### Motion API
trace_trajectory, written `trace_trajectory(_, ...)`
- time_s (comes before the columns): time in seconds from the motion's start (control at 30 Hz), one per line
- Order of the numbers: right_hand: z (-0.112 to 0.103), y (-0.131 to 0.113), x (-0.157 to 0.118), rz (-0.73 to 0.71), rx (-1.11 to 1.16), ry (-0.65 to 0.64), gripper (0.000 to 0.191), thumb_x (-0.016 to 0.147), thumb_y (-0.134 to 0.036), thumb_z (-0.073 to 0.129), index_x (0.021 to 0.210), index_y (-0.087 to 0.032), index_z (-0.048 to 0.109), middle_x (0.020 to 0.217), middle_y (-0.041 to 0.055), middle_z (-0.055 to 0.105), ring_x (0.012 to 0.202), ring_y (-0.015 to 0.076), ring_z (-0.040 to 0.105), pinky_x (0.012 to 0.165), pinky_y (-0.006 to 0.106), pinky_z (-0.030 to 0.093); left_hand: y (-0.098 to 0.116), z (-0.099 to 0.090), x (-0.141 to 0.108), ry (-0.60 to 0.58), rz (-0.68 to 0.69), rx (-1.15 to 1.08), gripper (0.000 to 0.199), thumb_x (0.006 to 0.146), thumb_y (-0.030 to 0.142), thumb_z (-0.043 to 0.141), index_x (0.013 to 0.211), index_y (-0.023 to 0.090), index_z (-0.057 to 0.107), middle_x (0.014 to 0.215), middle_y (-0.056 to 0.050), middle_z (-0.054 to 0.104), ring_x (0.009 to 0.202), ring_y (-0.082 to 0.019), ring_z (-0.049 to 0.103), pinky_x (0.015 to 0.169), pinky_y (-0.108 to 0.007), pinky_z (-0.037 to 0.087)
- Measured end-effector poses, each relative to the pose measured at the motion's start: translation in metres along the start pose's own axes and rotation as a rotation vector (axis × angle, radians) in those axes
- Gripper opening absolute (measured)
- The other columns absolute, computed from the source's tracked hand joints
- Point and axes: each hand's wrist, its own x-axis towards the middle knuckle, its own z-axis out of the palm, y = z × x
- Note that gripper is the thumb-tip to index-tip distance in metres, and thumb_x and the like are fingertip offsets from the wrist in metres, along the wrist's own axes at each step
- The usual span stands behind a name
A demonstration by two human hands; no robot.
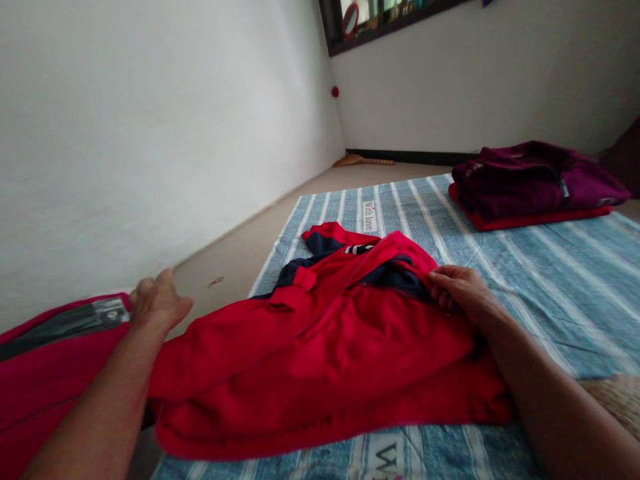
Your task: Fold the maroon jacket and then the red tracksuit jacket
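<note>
A red jacket [320, 360] with dark blue parts and white stripes lies spread and partly folded over on a blue striped cloth [520, 280]. At its right edge, my right hand [457, 290] pinches the red fabric between thumb and fingers. My left hand [159, 300] is raised beyond the jacket's left side, beside a red bag [45, 380] with a dark transparent panel. Its thumb stands apart from the fingers, and nothing shows in it. One red sleeve with its cuff rests folded across the jacket's middle.
Folded maroon clothing [535, 183] sits on a red piece [545, 219] at the cloth's back right. A white wall [125, 133] rises on the left. A broom [363, 161] lies on the floor in the far corner. A brown fuzzy patch [617, 400] shows at the right.
</note>
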Motion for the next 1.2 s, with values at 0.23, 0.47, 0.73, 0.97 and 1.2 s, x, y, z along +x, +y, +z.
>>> trace_trajectory(0.23,-0.001,0.000,0.003,-0.003,0.033,-0.008,0.018,0.077,-0.032,0.059,0.067,-0.017,0.057,0.047,-0.0025,0.057,0.031,0.0060,0.045,0.028,0.015,0.032,0.096,0.032,-0.039,-0.020,0.155,0.115,0.011,0.077,0.025,0.049,0.076,0.023,0.060,0.087,-0.004,0.066,0.091,-0.027,0.060,0.086,-0.044,0.045)
trace_trajectory(0.47,-0.002,-0.002,0.004,-0.012,0.052,-0.008,0.016,0.077,-0.029,0.058,0.066,-0.017,0.057,0.046,-0.0013,0.058,0.031,0.0063,0.045,0.028,0.015,0.033,0.259,0.093,-0.080,-0.313,0.553,-0.415,0.011,0.085,0.014,0.053,0.086,0.018,0.064,0.091,-0.005,0.068,0.094,-0.019,0.061,0.087,-0.035,0.051)
trace_trajectory(0.73,-0.001,-0.007,0.001,-0.008,0.075,-0.025,0.019,0.077,-0.030,0.060,0.064,-0.017,0.056,0.047,-0.0017,0.058,0.031,0.0054,0.045,0.028,0.014,0.031,0.305,0.144,-0.110,-0.423,0.453,-0.456,0.015,0.071,0.007,0.066,0.081,0.017,0.064,0.093,-0.008,0.062,0.094,-0.023,0.055,0.084,-0.039,0.051)
trace_trajectory(0.97,0.000,-0.010,0.002,0.007,0.057,0.001,0.017,0.078,-0.027,0.058,0.065,-0.017,0.055,0.047,-0.0013,0.059,0.030,0.0050,0.045,0.028,0.013,0.029,0.306,0.154,-0.116,-0.441,0.372,-0.379,0.014,0.070,0.012,0.072,0.082,0.018,0.066,0.090,-0.007,0.058,0.089,-0.023,0.052,0.081,-0.040,0.048)
trace_trajectory(1.2,-0.001,-0.008,0.003,0.007,0.046,-0.002,0.017,0.080,-0.026,0.056,0.066,-0.017,0.055,0.047,-0.0012,0.059,0.030,0.0051,0.045,0.028,0.013,0.029,0.309,0.160,-0.117,-0.443,0.295,-0.412,0.005,0.072,0.014,0.072,0.072,0.018,0.069,0.083,-0.006,0.059,0.084,-0.021,0.053,0.077,-0.037,0.047)
